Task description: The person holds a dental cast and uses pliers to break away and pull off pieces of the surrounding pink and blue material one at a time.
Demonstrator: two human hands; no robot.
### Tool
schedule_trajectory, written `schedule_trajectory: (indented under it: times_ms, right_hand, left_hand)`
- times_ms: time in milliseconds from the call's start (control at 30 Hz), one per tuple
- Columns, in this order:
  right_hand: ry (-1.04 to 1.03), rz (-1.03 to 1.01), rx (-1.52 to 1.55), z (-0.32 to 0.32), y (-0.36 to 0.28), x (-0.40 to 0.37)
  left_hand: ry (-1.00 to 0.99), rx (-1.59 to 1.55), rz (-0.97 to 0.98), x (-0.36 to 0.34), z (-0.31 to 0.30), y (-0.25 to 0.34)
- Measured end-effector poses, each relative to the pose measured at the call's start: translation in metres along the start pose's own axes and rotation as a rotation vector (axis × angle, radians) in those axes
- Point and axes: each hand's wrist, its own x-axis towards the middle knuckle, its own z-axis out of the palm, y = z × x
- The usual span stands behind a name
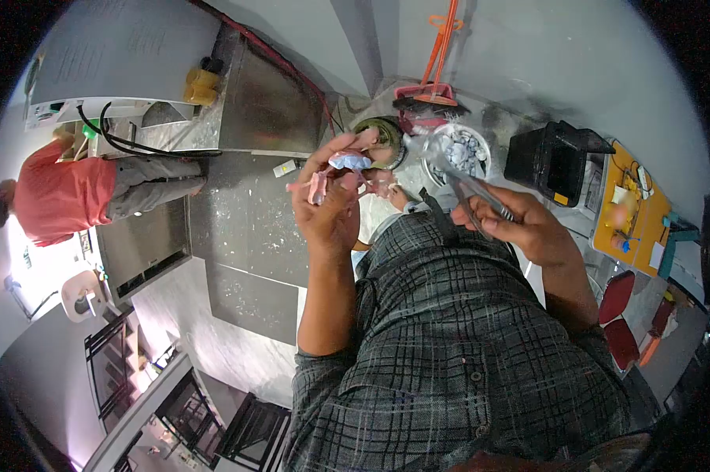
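My left hand (pixel 331 197) is raised in front of my body, its fingers curled round a small pink and pale-blue piece (pixel 349 161). A pink bit (pixel 318 189) sticks out beside its thumb. To the right, my right hand (pixel 516 224) grips a metal tool (pixel 469 185) with two long arms, like tweezers or tongs, pointing up and left. The tool's tip is blurred, in front of a round white bucket (pixel 483 141) that holds many grey-white lumps (pixel 459 153). The two hands are apart.
A pink dustpan (pixel 426 94) and orange-handled broom (pixel 441 47) stand by the wall. A black bin (pixel 547 161) is right of the bucket, with an orange table (pixel 638 212) beyond. Red chairs (pixel 618 315) stand lower right. A person in a red shirt (pixel 64 193) works at far left.
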Motion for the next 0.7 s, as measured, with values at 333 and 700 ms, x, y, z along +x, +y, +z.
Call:
schedule_trajectory:
  times_ms: [333, 700]
  right_hand:
    - [-0.154, 0.072, -0.1, 0.019, -0.029, -0.003]
    - [-0.284, 0.018, -0.131, 0.016, -0.024, -0.002]
  left_hand:
    - [0.069, -0.244, 0.012, 0.0, -0.002, -0.006]
    - [-0.133, -0.115, 0.094, -0.01, -0.02, -0.004]
